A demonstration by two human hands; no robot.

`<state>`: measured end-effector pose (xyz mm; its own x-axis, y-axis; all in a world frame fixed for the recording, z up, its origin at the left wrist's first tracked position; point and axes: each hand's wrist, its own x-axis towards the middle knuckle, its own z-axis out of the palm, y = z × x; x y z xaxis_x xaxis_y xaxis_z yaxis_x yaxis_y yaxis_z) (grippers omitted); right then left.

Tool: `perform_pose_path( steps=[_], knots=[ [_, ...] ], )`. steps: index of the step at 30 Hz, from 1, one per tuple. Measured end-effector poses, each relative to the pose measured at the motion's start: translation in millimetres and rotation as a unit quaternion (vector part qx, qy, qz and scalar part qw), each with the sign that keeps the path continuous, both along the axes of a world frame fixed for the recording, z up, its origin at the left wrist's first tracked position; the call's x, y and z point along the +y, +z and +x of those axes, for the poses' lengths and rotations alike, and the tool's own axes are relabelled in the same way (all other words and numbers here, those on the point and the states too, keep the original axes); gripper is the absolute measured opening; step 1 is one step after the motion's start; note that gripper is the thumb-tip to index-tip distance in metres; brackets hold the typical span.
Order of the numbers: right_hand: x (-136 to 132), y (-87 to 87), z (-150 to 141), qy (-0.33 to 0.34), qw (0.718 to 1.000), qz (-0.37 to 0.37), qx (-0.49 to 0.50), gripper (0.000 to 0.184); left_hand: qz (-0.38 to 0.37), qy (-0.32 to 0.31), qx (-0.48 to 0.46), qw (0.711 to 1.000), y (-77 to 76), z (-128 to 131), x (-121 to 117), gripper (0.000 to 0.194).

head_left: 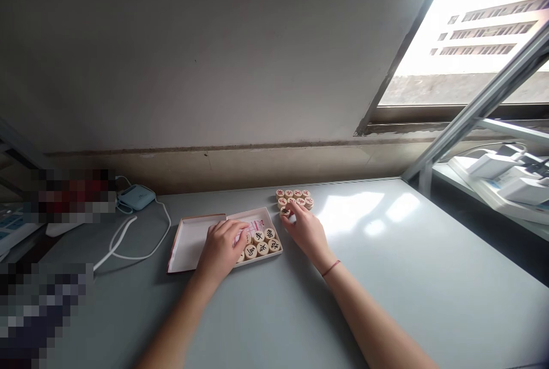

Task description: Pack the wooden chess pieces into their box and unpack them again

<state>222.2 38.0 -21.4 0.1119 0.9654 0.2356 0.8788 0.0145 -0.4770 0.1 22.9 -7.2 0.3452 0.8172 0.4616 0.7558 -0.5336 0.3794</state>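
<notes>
A shallow hinged box (274, 221) lies open on the table, with several round wooden xiangqi pieces (262, 249) marked in black standing in its right half. A pink-and-white printed sheet (256, 226) shows behind them. My left hand (223, 237) rests over the middle of the box, thumb and forefinger apart beside the pieces, holding nothing that I can see. In the fingertips of my right hand (303, 226) is one xiangqi piece (284, 213) with a dark character. It is right in front of stacked xiangqi pieces (297, 193) with red characters, set in rows; my fingers partly cover the front row.
A grey table (386, 277) runs back to the wall, with sunlight patches at right. At left lie a light-blue device (138, 197) and a white cable (165, 231). A metal frame and a shelf with white power adapters (510, 177) stand at right, below a window.
</notes>
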Motion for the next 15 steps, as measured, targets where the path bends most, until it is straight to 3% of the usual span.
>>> perform_pose_path(
  steps=[4, 7, 9, 12, 13, 15],
  knots=[
    [-0.9, 1.6, 0.1, 0.007, 0.999, 0.039, 0.031, 0.015, 0.013, 0.026, 0.046, 0.999, -2.0, -2.8, 0.6, 0.024],
    [-6.3, 19.8, -9.0, 0.035, 0.986, 0.091, 0.132, 0.028, 0.026, 0.046, 0.072, 0.996, -3.1, -3.3, -0.2, 0.022],
    [-17.3, 43.0, -20.0, 0.091, 0.961, 0.11, 0.237, 0.039, 0.022, 0.052, 0.08, 0.995, -3.6, -2.8, -0.8, 0.022],
    [-50.7, 81.7, -34.8, 0.217, 0.886, 0.07, 0.403, 0.037, 0.005, 0.053, 0.074, 0.996, -4.4, -2.4, -0.9, 0.022],
    [-66.0, 91.2, -36.7, 0.248, 0.865, 0.051, 0.433, 0.041, 0.002, 0.05, 0.067, 0.996, -4.6, -2.6, -0.6, 0.021],
    [-100.6, 99.9, -34.0, 0.299, 0.855, 0.023, 0.423, 0.048, 0.004, 0.043, 0.054, 0.998, -5.2, -3.7, 0.9, 0.021]
  ],
)
